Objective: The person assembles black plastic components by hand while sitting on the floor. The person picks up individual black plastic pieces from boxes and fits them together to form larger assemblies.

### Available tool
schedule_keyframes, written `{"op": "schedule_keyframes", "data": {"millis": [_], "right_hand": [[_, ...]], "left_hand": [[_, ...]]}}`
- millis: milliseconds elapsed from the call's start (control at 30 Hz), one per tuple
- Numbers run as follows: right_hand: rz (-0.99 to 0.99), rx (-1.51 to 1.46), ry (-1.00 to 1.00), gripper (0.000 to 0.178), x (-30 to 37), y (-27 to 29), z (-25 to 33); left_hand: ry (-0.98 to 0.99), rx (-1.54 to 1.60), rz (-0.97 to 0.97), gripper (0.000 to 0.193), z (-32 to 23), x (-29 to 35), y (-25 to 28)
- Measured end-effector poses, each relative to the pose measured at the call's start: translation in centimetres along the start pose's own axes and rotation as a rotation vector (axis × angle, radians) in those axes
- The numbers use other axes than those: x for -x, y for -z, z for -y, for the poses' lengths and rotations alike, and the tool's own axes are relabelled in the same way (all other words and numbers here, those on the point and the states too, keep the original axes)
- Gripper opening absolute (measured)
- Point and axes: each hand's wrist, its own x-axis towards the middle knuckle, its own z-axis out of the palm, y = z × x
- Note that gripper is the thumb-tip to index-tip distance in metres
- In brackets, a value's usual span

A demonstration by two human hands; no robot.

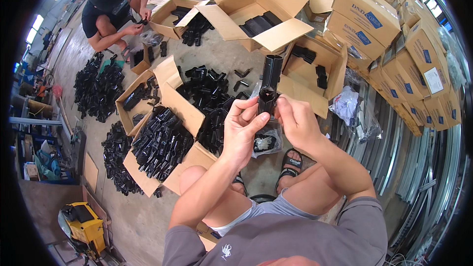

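Note:
A glossy black tubular part (pixel 272 73) stands upright in front of me, with an opening low on its near side. My left hand (pixel 242 130) is closed on its lower left side, thumb and fingers round the base. With thumb and fingertips together, my right hand (pixel 298 122) grips the same part from the right. What else the right fingertips may pinch is too small to make out. Below the hands, a clear plastic bag (pixel 268 142) with small pieces lies on the floor near my feet.
Piles of black parts (pixel 98 86) lie to the left, and an open carton (pixel 185 111) is heaped with more. Open cartons (pixel 231 22) stand ahead. Stacked sealed boxes (pixel 362 32) and metal profiles (pixel 394 162) are at right. A co-worker (pixel 111 12) crouches at far left, handling a small black piece.

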Motion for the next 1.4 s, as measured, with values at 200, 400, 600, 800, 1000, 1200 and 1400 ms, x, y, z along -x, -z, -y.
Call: {"op": "schedule_keyframes", "data": {"millis": [200, 400, 600, 800, 1000, 1200, 1400], "right_hand": [[-0.208, 0.106, 0.241, 0.017, 0.1, -0.6, 1.2], [-0.158, 0.278, 0.266, 0.010, -0.4, -0.7, 0.0], [-0.240, 0.183, 0.271, 0.010, 0.1, -0.8, 1.4], [-0.180, 0.157, 0.138, 0.026, -0.2, -1.2, 0.4], [-0.180, -0.170, -0.205, 0.052, 0.3, 0.1, -0.5], [-0.228, -0.172, -0.195, 0.051, -0.1, 1.5, -1.4], [-0.196, -0.071, -0.147, 0.046, -0.9, 1.4, -1.4]], "left_hand": [[0.014, 0.022, -0.020, 0.033, -0.2, -0.2, 0.1], [0.010, 0.017, -0.013, 0.034, -0.2, 0.0, 0.4], [0.018, 0.020, -0.020, 0.034, -0.1, -0.2, 0.2], [0.020, 0.004, -0.013, 0.034, -0.1, 0.1, 0.2], [0.075, 0.074, 0.006, 0.032, -0.3, 0.3, 0.5], [0.207, 0.248, 0.112, 0.033, -1.6, -0.3, 0.7], [0.156, 0.285, 0.182, 0.036, -2.4, -0.2, 1.3]]}}
